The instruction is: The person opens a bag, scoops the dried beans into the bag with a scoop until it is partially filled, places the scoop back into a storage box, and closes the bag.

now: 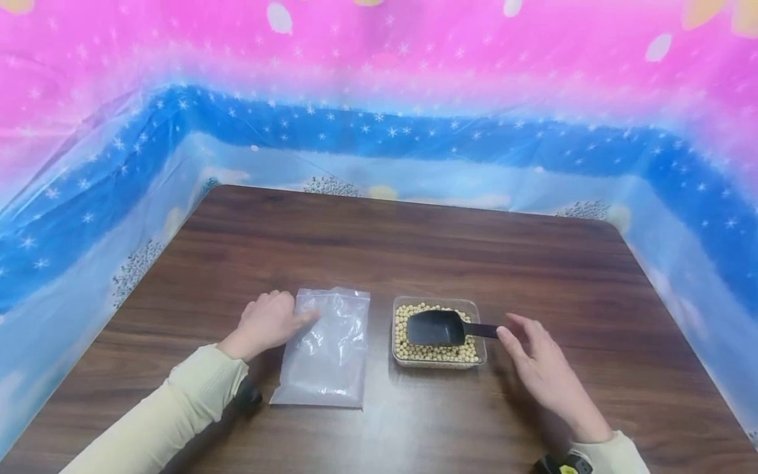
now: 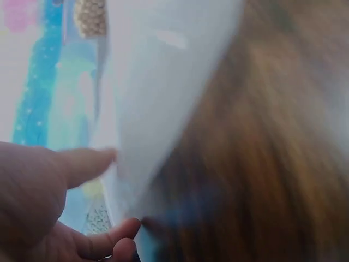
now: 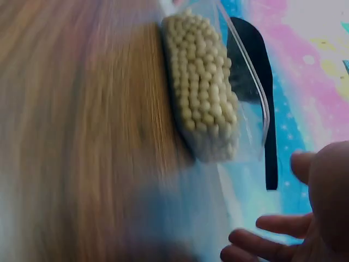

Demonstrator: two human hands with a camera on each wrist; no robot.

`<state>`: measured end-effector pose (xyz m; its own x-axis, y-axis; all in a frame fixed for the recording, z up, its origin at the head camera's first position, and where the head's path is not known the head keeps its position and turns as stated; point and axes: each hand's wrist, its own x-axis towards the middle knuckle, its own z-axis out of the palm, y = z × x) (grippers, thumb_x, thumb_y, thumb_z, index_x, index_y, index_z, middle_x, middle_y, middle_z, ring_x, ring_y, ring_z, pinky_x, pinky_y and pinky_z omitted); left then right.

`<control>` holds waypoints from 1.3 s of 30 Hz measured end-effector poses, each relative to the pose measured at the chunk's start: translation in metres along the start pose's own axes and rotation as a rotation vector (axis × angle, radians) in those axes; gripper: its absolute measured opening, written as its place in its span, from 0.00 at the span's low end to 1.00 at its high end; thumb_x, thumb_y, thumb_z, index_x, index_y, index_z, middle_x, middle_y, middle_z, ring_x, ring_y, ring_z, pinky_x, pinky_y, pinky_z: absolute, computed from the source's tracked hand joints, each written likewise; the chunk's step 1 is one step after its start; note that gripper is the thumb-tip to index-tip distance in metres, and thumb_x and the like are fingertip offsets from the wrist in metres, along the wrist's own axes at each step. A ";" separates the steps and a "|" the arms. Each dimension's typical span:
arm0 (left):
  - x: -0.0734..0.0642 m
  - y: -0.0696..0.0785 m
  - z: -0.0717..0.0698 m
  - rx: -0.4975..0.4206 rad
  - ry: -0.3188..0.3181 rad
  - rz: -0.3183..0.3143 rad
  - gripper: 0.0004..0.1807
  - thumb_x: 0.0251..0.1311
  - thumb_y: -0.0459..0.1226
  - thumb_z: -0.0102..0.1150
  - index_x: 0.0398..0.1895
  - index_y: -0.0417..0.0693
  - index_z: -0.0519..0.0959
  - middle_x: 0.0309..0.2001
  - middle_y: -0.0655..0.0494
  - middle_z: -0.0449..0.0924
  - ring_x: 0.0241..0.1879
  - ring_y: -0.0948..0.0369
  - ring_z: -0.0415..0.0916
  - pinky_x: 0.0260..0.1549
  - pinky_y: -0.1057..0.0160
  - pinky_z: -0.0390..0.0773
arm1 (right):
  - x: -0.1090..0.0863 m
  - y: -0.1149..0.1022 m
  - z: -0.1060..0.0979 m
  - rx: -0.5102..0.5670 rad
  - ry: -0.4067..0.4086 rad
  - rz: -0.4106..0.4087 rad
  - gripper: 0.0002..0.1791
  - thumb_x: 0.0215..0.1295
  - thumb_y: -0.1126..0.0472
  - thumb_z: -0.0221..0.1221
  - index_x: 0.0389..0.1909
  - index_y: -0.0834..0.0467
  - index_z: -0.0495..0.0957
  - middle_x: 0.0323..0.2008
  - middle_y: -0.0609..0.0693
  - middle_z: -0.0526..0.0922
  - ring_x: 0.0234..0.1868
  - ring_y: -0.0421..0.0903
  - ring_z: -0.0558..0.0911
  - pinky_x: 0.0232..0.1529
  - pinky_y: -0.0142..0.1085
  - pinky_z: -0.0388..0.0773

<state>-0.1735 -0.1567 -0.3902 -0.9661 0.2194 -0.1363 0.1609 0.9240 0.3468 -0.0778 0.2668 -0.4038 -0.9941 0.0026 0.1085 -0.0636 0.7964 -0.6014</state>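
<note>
A clear zip bag [image 1: 328,368] lies flat on the table, with nothing visible inside. At its upper left edge is my left hand [image 1: 262,326], its thumb stretched over the bag; in the left wrist view thumb and fingertips are apart beside the plastic [image 2: 158,71]. To the right stands a clear plastic box [image 1: 438,364] full of round, pale yellow beans [image 1: 410,350] that look like soybeans. A black scoop [image 1: 435,328] rests on the beans, its handle reaching past the box's right side. My right hand [image 1: 547,372] is by the handle's end, fingers spread and holding nothing.
The dark wooden table [image 1: 379,243] has rounded far corners. A pink and blue patterned sheet [image 1: 379,131] hangs around its back and sides. Dark wrist devices sit at both cuffs, the right one [image 1: 565,465] near the bottom edge.
</note>
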 end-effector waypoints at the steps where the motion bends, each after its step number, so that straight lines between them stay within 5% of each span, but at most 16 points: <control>1: 0.001 0.000 0.001 -0.039 0.002 -0.010 0.28 0.61 0.55 0.59 0.12 0.47 0.68 0.16 0.56 0.66 0.19 0.57 0.65 0.16 0.60 0.64 | 0.001 -0.001 0.003 0.015 0.007 0.019 0.33 0.75 0.42 0.46 0.66 0.66 0.65 0.57 0.65 0.71 0.58 0.61 0.72 0.56 0.58 0.68; 4: 0.003 0.000 0.001 -0.249 0.014 -0.041 0.19 0.60 0.47 0.62 0.21 0.43 0.72 0.21 0.56 0.69 0.22 0.59 0.66 0.20 0.62 0.67 | 0.003 -0.004 0.005 0.034 0.080 0.062 0.33 0.74 0.42 0.45 0.65 0.66 0.65 0.55 0.65 0.71 0.56 0.60 0.71 0.54 0.57 0.68; 8: 0.005 0.000 -0.008 -0.712 0.026 -0.011 0.15 0.60 0.40 0.65 0.39 0.39 0.73 0.32 0.50 0.80 0.29 0.59 0.75 0.28 0.63 0.76 | 0.010 -0.017 -0.003 0.061 0.274 0.023 0.28 0.74 0.48 0.49 0.63 0.65 0.68 0.50 0.63 0.71 0.54 0.58 0.68 0.52 0.51 0.66; 11: 0.003 0.004 -0.023 -1.005 -0.004 0.119 0.15 0.59 0.37 0.66 0.43 0.39 0.73 0.35 0.49 0.84 0.31 0.59 0.79 0.30 0.62 0.79 | 0.015 -0.043 -0.010 0.135 0.368 -0.083 0.20 0.73 0.56 0.53 0.59 0.63 0.72 0.48 0.57 0.74 0.52 0.50 0.70 0.51 0.42 0.65; 14: 0.000 0.015 -0.040 -1.086 -0.036 0.322 0.13 0.60 0.34 0.66 0.44 0.41 0.74 0.35 0.53 0.85 0.29 0.63 0.76 0.30 0.66 0.75 | 0.017 -0.080 -0.012 0.211 0.330 -0.243 0.17 0.71 0.62 0.55 0.58 0.59 0.74 0.46 0.50 0.76 0.48 0.44 0.72 0.49 0.36 0.68; 18: -0.002 0.039 -0.049 -1.031 -0.060 0.574 0.10 0.61 0.31 0.63 0.45 0.41 0.76 0.36 0.52 0.84 0.32 0.61 0.78 0.35 0.65 0.77 | 0.014 -0.126 -0.003 0.309 0.047 -0.386 0.16 0.72 0.59 0.55 0.58 0.51 0.76 0.44 0.42 0.79 0.43 0.41 0.77 0.43 0.35 0.75; 21: -0.002 0.057 -0.045 -0.984 -0.071 0.664 0.11 0.62 0.31 0.62 0.47 0.42 0.77 0.38 0.50 0.84 0.38 0.54 0.81 0.41 0.59 0.79 | 0.011 -0.147 0.006 0.380 -0.151 -0.344 0.13 0.72 0.53 0.54 0.54 0.46 0.78 0.43 0.38 0.82 0.41 0.41 0.81 0.42 0.35 0.78; 23: -0.002 0.065 -0.041 -0.962 -0.074 0.674 0.11 0.62 0.32 0.62 0.47 0.44 0.77 0.39 0.51 0.83 0.40 0.53 0.80 0.42 0.58 0.78 | 0.011 -0.154 0.012 0.434 -0.200 -0.301 0.11 0.72 0.51 0.54 0.50 0.47 0.80 0.39 0.40 0.84 0.39 0.43 0.82 0.42 0.36 0.79; 26: -0.002 0.072 -0.037 -0.930 -0.057 0.665 0.12 0.63 0.33 0.62 0.49 0.47 0.77 0.43 0.53 0.83 0.44 0.54 0.79 0.46 0.57 0.76 | 0.012 -0.158 0.018 0.489 -0.212 -0.253 0.09 0.72 0.53 0.55 0.45 0.49 0.82 0.34 0.42 0.83 0.36 0.43 0.82 0.40 0.35 0.79; 29: -0.005 0.076 -0.035 -0.825 0.030 0.704 0.23 0.62 0.36 0.64 0.60 0.51 0.72 0.56 0.58 0.77 0.55 0.58 0.73 0.56 0.55 0.71 | 0.014 -0.160 0.023 0.524 -0.163 -0.224 0.07 0.71 0.56 0.57 0.41 0.52 0.82 0.29 0.45 0.81 0.31 0.43 0.80 0.35 0.34 0.79; 32: -0.014 0.082 -0.036 -0.585 0.142 0.804 0.52 0.50 0.50 0.73 0.74 0.51 0.54 0.72 0.59 0.56 0.70 0.59 0.54 0.68 0.50 0.55 | 0.017 -0.164 0.029 0.565 -0.091 -0.167 0.06 0.69 0.59 0.58 0.37 0.55 0.81 0.26 0.47 0.80 0.27 0.42 0.78 0.30 0.33 0.76; 35: -0.022 0.090 -0.035 -0.326 0.234 0.925 0.77 0.32 0.65 0.75 0.77 0.44 0.36 0.77 0.52 0.36 0.75 0.53 0.37 0.71 0.46 0.42 | 0.019 -0.168 0.033 0.638 -0.054 -0.118 0.06 0.68 0.61 0.59 0.39 0.59 0.81 0.27 0.50 0.82 0.27 0.41 0.78 0.29 0.32 0.76; 39: -0.022 0.097 -0.030 -0.167 0.321 0.988 0.83 0.27 0.71 0.72 0.75 0.35 0.33 0.76 0.44 0.37 0.75 0.49 0.37 0.71 0.46 0.43 | 0.020 -0.174 0.035 0.669 -0.066 -0.120 0.12 0.66 0.65 0.59 0.49 0.61 0.75 0.27 0.51 0.82 0.28 0.42 0.78 0.31 0.31 0.75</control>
<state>-0.1427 -0.0812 -0.3256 -0.4327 0.7362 0.5204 0.9000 0.3193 0.2967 -0.0896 0.1073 -0.3248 -0.9787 -0.1165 0.1692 -0.1933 0.2432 -0.9505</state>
